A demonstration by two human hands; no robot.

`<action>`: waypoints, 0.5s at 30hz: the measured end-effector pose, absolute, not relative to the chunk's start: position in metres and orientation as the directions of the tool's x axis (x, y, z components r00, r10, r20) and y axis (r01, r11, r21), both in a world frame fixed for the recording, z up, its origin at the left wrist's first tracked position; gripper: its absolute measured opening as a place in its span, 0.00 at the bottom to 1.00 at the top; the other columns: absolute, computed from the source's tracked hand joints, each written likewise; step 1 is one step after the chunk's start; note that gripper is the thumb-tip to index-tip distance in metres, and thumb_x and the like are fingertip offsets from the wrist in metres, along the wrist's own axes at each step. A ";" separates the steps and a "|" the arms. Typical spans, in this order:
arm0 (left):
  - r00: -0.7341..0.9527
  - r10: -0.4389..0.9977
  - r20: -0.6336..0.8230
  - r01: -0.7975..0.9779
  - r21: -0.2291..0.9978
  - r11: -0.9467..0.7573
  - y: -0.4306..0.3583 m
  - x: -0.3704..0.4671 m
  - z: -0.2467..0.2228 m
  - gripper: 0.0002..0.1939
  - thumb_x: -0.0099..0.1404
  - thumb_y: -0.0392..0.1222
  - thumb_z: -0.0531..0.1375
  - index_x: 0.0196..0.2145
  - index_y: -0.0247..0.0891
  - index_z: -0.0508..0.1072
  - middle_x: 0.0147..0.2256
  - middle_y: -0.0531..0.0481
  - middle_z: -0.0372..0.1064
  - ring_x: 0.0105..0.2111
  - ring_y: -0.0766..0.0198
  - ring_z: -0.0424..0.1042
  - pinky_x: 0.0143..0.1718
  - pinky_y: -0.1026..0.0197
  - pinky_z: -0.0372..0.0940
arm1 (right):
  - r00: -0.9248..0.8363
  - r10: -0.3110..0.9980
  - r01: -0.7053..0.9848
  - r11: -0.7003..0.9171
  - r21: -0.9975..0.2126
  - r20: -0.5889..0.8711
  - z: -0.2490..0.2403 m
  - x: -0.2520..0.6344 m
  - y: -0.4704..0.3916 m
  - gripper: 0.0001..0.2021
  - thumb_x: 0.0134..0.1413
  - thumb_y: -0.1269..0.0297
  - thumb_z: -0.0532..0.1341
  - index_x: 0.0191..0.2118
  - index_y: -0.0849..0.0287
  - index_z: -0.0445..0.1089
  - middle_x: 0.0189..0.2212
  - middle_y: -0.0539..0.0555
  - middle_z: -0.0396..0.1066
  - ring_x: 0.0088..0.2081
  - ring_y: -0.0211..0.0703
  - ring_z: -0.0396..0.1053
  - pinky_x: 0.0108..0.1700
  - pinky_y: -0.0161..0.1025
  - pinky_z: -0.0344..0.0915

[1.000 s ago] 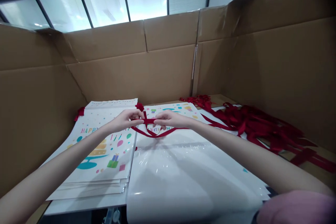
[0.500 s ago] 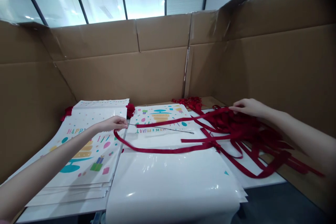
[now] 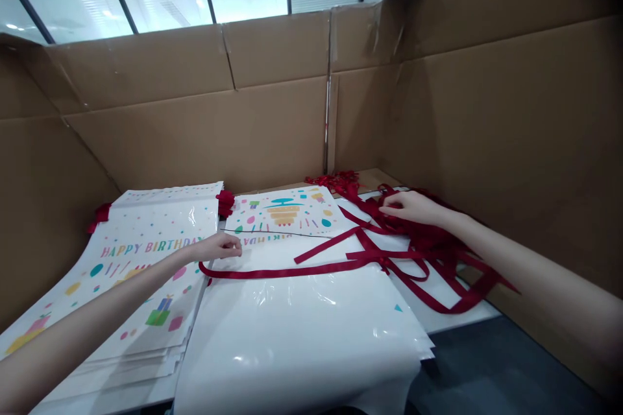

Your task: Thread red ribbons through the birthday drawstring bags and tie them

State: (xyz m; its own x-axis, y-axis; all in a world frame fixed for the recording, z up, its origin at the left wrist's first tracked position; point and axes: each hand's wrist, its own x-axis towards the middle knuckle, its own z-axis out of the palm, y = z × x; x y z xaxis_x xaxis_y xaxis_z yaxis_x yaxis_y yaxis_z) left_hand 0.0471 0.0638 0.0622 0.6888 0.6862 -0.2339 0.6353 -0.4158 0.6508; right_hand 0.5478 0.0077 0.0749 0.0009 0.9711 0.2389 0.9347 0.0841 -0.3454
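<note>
From the head view, my left hand (image 3: 221, 246) is curled beside the red ribbon (image 3: 292, 272), which crosses the glossy sheet (image 3: 302, 331). My right hand (image 3: 411, 206), fingers bent, is at the ribbon pile (image 3: 418, 233), near the bench's (image 3: 438, 322) right edge. Whether they pinch something, I cannot tell.

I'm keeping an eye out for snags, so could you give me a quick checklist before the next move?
1. Right hand at the tangled heap of flat dark-red fabric ribbons: ok.
2. Right hand gripping a strip: cannot tell.
3. Heap free of crossings: not ok; strips overlap and loop.
4. Left hand gripping the thin black wire-like strand: cannot tell; the strand passes close by.
5. Glossy white sheet lying wholly flat: not ok; its near part curves down.
6. White, colourfully printed "HAPPY BIRTHDAY" stack face up: ok.
</note>
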 end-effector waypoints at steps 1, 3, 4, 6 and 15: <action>0.702 0.677 -0.219 0.626 0.644 -0.441 0.062 0.056 0.061 0.17 0.59 0.54 0.58 0.36 0.38 0.73 0.20 0.56 0.53 0.20 0.68 0.52 0.21 0.67 0.48 | -0.129 0.979 0.917 0.179 -0.356 0.160 0.081 0.529 0.007 0.13 0.50 0.56 0.59 0.23 0.58 0.71 0.24 0.52 0.72 0.26 0.40 0.65 0.29 0.34 0.56; 0.735 0.661 -0.152 0.574 0.660 -0.486 0.055 0.081 0.065 0.20 0.60 0.53 0.58 0.46 0.40 0.70 0.20 0.59 0.52 0.20 0.68 0.52 0.23 0.67 0.49 | -0.296 0.942 0.861 0.335 -0.384 0.159 0.096 0.486 0.005 0.14 0.54 0.55 0.55 0.27 0.58 0.72 0.25 0.51 0.72 0.27 0.39 0.65 0.30 0.33 0.55; 0.760 0.640 -0.116 0.529 0.683 -0.504 0.051 0.096 0.070 0.23 0.61 0.52 0.58 0.51 0.41 0.66 0.21 0.59 0.53 0.21 0.68 0.53 0.24 0.67 0.50 | -0.368 0.914 0.827 0.406 -0.389 0.170 0.104 0.463 0.004 0.14 0.54 0.56 0.55 0.28 0.59 0.72 0.25 0.51 0.71 0.27 0.39 0.64 0.29 0.33 0.55; 0.798 0.602 -0.023 0.426 0.727 -0.538 0.040 0.128 0.084 0.27 0.62 0.51 0.58 0.56 0.42 0.59 0.22 0.59 0.56 0.23 0.68 0.55 0.26 0.67 0.52 | -0.512 0.839 0.754 0.541 -0.374 0.181 0.120 0.420 0.001 0.14 0.55 0.57 0.54 0.29 0.59 0.73 0.23 0.50 0.69 0.25 0.37 0.62 0.28 0.33 0.53; 0.795 0.598 0.104 0.181 0.900 -0.396 0.031 0.163 0.112 0.16 0.63 0.53 0.56 0.28 0.37 0.64 0.20 0.57 0.51 0.20 0.71 0.51 0.21 0.66 0.47 | -0.487 0.684 0.675 0.690 -0.263 0.543 0.138 0.363 -0.013 0.11 0.56 0.61 0.55 0.40 0.58 0.71 0.36 0.56 0.70 0.38 0.45 0.63 0.39 0.39 0.57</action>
